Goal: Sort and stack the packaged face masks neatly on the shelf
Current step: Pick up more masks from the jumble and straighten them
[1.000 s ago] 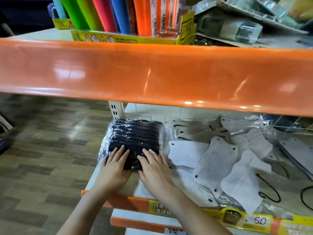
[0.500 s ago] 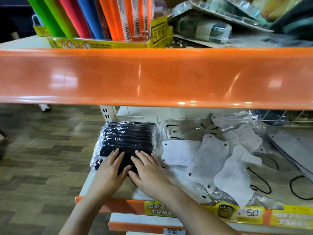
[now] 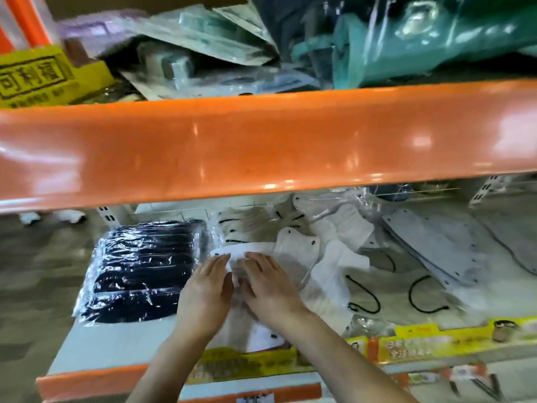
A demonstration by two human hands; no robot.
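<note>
1. Head view: left hand (image 3: pixel 205 295) and right hand (image 3: pixel 268 287) lie side by side, fingers straight, flat on a clear-wrapped white mask pack (image 3: pixel 250 251) at the shelf (image 3: pixel 116 347) front.
2. That pack's long axis runs left to right, though blur hides its edges.
3. Black mask pack (image 3: pixel 139 271) lies just left of the left hand, apart from it, long axis front to back.

2 bare hands (image 3: pixel 232 289) and forearms, no sleeves, rings or watch in sight
</note>
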